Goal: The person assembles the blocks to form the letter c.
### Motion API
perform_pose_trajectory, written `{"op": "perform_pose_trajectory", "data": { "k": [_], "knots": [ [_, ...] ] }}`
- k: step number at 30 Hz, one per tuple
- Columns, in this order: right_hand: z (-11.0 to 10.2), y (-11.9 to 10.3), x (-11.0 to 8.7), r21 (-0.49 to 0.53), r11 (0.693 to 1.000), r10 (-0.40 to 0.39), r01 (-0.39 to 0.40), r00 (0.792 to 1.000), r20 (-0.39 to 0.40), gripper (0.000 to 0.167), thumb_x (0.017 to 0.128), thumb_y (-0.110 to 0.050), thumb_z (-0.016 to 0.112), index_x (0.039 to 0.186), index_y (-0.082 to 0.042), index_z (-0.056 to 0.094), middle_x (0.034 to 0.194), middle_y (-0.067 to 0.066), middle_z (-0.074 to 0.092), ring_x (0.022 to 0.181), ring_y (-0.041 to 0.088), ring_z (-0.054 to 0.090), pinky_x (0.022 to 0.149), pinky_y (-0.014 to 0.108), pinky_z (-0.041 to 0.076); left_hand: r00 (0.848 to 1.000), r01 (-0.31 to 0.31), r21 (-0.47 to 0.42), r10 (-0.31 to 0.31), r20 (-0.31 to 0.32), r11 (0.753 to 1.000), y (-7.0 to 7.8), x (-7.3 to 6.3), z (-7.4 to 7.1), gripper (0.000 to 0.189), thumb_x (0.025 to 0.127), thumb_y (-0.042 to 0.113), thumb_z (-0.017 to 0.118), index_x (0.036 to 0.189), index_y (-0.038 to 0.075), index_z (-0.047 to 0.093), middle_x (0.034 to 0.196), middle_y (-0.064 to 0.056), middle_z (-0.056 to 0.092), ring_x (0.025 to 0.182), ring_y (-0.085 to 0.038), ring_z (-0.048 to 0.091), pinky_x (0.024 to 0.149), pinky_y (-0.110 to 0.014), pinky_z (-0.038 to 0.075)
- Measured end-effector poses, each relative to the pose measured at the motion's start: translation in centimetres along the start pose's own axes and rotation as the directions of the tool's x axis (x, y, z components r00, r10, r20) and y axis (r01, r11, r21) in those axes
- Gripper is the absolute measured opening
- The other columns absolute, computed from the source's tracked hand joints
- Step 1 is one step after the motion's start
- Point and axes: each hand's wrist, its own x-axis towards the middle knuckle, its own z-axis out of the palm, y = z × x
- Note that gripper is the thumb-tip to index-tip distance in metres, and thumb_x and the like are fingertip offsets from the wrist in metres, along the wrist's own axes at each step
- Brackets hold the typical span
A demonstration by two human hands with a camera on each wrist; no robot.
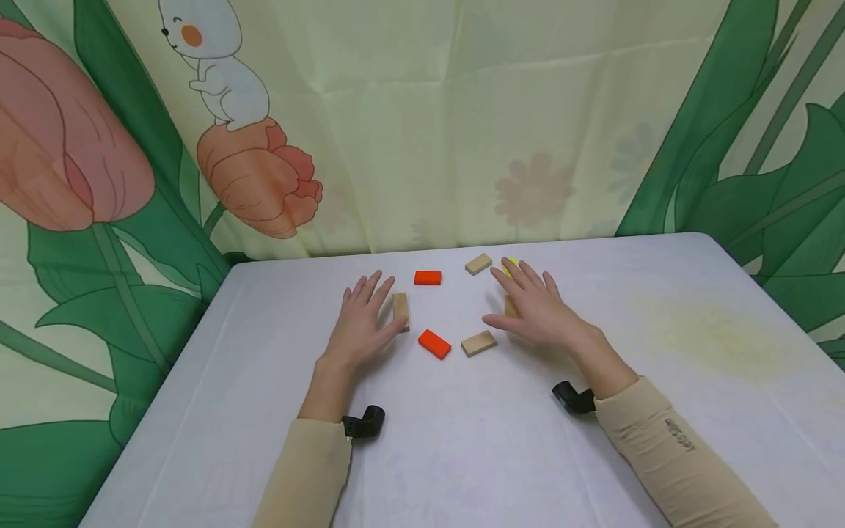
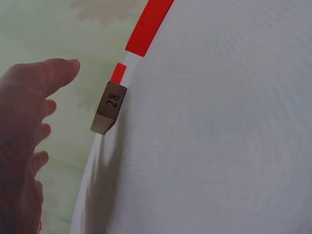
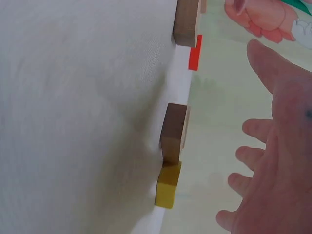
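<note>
Several small wooden blocks lie in a rough ring on the table. My left hand (image 1: 359, 326) has its fingers spread and holds nothing, beside a plain wooden block (image 1: 400, 308) that bears the number 28 in the left wrist view. My right hand (image 1: 538, 308), fingers also spread and holding nothing, is over the ring's right side. It partly hides a yellow block (image 3: 168, 186) and a plain block (image 3: 174, 131). Two red blocks, one at the back (image 1: 428, 278) and one in front (image 1: 434, 344), lie between the hands, as does a plain front block (image 1: 478, 343).
Another plain block (image 1: 478, 264) lies near the table's back edge. A white cloth covers the table (image 1: 462, 455). Behind it hangs a printed curtain (image 1: 409, 147) with flowers and leaves. Black wrist cameras (image 1: 364, 423) sit at both cuffs.
</note>
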Motion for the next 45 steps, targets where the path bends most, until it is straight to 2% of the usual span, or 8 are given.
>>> {"op": "perform_pose_trajectory", "data": {
  "k": [6,13,20,24,28,35,45],
  "knots": [
    [0.4,-0.5,0.2,0.026,0.999,-0.02,0.02,1.0,0.0,0.087,0.095,-0.047,0.065,0.16,-0.006,0.025,0.167,0.017,0.01,0.152,0.042,0.001,0.115,0.068,0.0,1.0,-0.012,-0.044,0.013,0.012,0.999,0.1,0.3,0.4,0.074,0.096,0.047,0.059,0.158,0.014,0.036,0.164,-0.013,0.024,0.151,-0.036,0.017,0.121,-0.056,0.006],
    [0.9,-1.0,0.4,0.051,0.997,-0.059,0.06,0.998,-0.013,0.085,0.095,-0.045,0.066,0.159,-0.004,0.026,0.166,0.018,0.014,0.151,0.041,0.007,0.116,0.066,0.003,0.998,-0.054,-0.102,0.052,-0.023,0.993,0.1,0.5,0.7,0.072,0.095,0.043,0.059,0.156,0.01,0.039,0.163,-0.015,0.027,0.149,-0.038,0.021,0.12,-0.057,0.008],
    [1.3,-2.4,1.0,0.076,0.993,-0.088,0.088,0.996,-0.009,0.085,0.094,-0.044,0.069,0.159,-0.006,0.029,0.164,0.018,0.023,0.15,0.039,0.015,0.119,0.06,0.01,0.996,-0.086,-0.149,0.083,-0.026,0.985,0.0,1.0,1.2,0.07,0.096,0.041,0.061,0.155,0.01,0.039,0.162,-0.012,0.029,0.149,-0.032,0.022,0.121,-0.053,0.01],
    [1.5,-3.1,1.2,0.112,0.99,-0.086,0.086,0.996,-0.002,0.084,0.093,-0.045,0.07,0.158,-0.008,0.031,0.163,0.014,0.026,0.148,0.035,0.023,0.119,0.056,0.019,0.994,-0.103,-0.175,0.097,-0.04,0.979,0.0,1.4,1.4,0.069,0.096,0.039,0.062,0.154,0.009,0.041,0.16,-0.012,0.032,0.148,-0.029,0.024,0.121,-0.051,0.012],
    [1.7,-3.4,1.5,0.136,0.988,-0.081,0.079,0.997,0.006,0.082,0.093,-0.045,0.07,0.158,-0.009,0.033,0.16,0.014,0.031,0.146,0.035,0.029,0.116,0.054,0.028,0.996,-0.085,-0.216,0.08,-0.033,0.973,0.2,1.6,1.5,0.068,0.096,0.039,0.061,0.154,0.011,0.041,0.159,-0.01,0.034,0.148,-0.028,0.025,0.121,-0.05,0.017],
    [2.0,-3.8,1.7,0.173,0.982,-0.08,0.08,0.997,-0.004,0.079,0.092,-0.044,0.071,0.156,-0.01,0.037,0.157,0.014,0.036,0.143,0.034,0.034,0.114,0.054,0.032,0.999,-0.047,-0.255,0.044,-0.015,0.966,0.3,1.7,1.8,0.066,0.096,0.039,0.061,0.153,0.013,0.043,0.158,-0.007,0.036,0.147,-0.027,0.026,0.118,-0.049,0.026],
    [2.4,-4.3,1.7,0.204,0.978,-0.06,0.052,0.998,0.035,0.075,0.093,-0.045,0.069,0.153,-0.01,0.041,0.156,0.014,0.037,0.142,0.034,0.035,0.112,0.054,0.035,1.0,-0.029,-0.274,0.025,-0.015,0.961,0.3,1.6,2.0,0.064,0.095,0.037,0.062,0.152,0.014,0.045,0.157,-0.005,0.038,0.147,-0.024,0.027,0.117,-0.05,0.027]
  ]
}}
